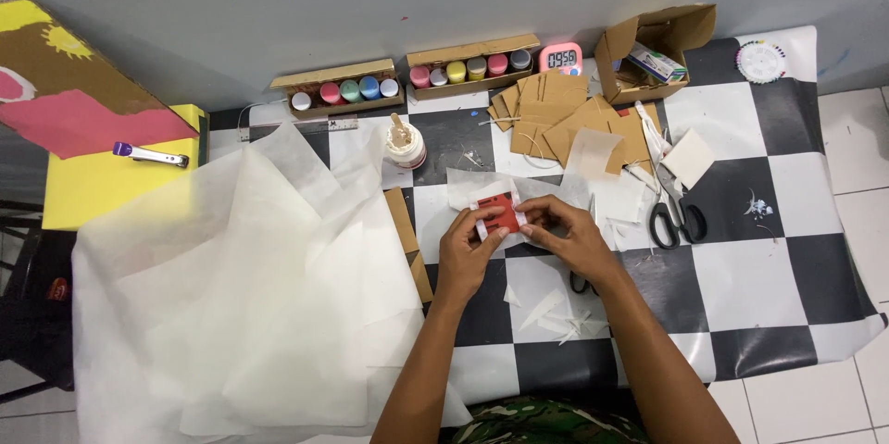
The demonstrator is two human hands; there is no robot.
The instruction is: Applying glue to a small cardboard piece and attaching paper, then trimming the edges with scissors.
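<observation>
Both hands, left [466, 250], right [565, 233], pinching red card square [501, 212], paint jars in cardboard trays [344, 90]

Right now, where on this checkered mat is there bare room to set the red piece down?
Bare squares lie right of the scissors, toward the mat's right edge, and below the pin wheel. It is crowded around both hands holding the red piece, under the cardboard pieces, and left, where translucent paper covers everything.

Red card [501, 212] on a black-and-white checkered mat [741, 250].
</observation>
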